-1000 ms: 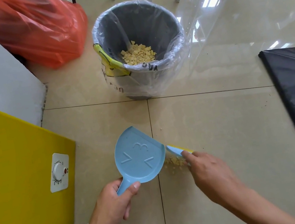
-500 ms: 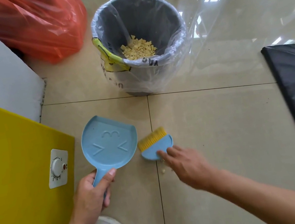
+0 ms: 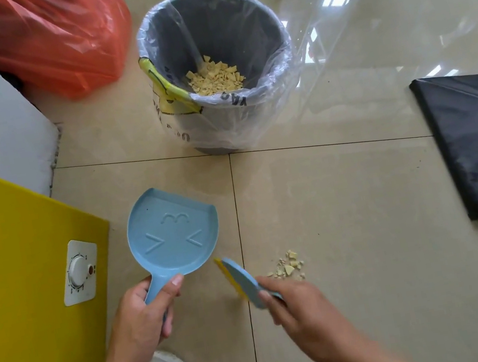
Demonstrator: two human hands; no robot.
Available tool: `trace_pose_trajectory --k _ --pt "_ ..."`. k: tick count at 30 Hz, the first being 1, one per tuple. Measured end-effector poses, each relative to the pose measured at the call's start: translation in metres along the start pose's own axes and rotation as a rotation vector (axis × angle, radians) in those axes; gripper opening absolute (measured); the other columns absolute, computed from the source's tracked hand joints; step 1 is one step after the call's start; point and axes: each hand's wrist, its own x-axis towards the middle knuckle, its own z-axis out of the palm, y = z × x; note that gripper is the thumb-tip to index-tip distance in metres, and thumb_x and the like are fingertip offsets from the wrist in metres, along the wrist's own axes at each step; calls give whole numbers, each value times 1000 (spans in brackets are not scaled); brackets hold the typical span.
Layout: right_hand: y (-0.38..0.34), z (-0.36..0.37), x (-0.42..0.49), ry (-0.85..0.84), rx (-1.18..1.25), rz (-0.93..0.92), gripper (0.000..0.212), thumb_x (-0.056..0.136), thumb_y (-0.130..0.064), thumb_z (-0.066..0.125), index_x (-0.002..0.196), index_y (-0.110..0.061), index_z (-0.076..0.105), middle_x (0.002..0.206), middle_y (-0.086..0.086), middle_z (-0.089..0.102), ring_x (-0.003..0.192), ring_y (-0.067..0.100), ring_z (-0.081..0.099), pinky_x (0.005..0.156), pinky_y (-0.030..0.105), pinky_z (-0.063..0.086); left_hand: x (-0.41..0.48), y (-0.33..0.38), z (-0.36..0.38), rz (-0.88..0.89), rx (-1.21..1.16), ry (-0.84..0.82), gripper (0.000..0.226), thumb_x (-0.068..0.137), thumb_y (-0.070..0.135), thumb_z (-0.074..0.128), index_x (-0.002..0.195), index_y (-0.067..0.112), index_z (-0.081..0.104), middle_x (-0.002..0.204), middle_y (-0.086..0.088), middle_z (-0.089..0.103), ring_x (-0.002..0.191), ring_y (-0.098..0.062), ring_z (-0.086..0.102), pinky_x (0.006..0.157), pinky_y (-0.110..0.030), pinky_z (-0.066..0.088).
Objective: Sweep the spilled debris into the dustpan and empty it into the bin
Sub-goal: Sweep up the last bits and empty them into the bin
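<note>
Looking down from the head cam, so only one view to go on here. Compared with a second ago, the blue dustpan [image 3: 173, 233] has swung away from the crumbs and off to the left. The brush [image 3: 242, 279] was lying flat half a second back and is now tipped up on its edge, with the yellow bristle side facing the pan. That uncovers a small debris pile [image 3: 288, 266] on the tile, just up and to the right of where the right hand grips the brush, close to it but I can't say whether it's touching. So I'd say this pass didn't catch much: the pan's face looks bare, and the brush sits between pan and pile. My guess is the brush has to go round the far side of the crumbs and the pan has to come back in. The bin [image 3: 221, 126] is well ahead of both grips and already has a decent heap of the same stuff in it, so this looks like the last bit. The left hand [image 3: 142, 319] is wrapped round the pan's handle, thumb laid across the top near the neck, pan sticking out forward from the fist. I can't tell if it's resting on the floor. The right hand [image 3: 301, 307] comes in from the lower right, knuckles up, fingers curled and pinching the back end of the brush. It's a bit motion-blurred, so the exact finger placement is hard to call.
</note>
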Motion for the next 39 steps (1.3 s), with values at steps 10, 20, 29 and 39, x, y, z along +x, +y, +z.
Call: trace_pose_trajectory --k 10,20,29,39 --pt "33 24 22 273 314 475 17 97 -21 65 100 -15 80 70 -17 74 67 -8 67 59 6 44 -6 5 16 -4 18 -34 40 94 34 68 78 -2 59 43 -11 42 38 -15 32 40 -21 29" --pt "36 -33 -25 -4 77 310 13 94 -22 68 89 -19 79 66 -25 70 64 -9 65 63 9 48 -13 -1 24 -39 137 -76 47 94 34 68 84 -11 58 43 -10 48 39 -16 36 48 -26 33" --pt "61 -51 16 -50 -239 406 13 87 -37 73 93 -27 78 73 -10 71 67 -2 67 56 11 50 -24 -9 40 -40 253 -169 32 93 36 70 75 11 61 40 -2 51 39 -15 39 53 -28 36" --pt "55 -129 25 136 -346 273 11 85 -29 72 76 -25 67 69 -11 73 67 2 70 60 23 54 -41 -18 31 -170 316 -262 35 92 36 71 72 11 57 41 -1 49 36 -14 43 48 -25 38"
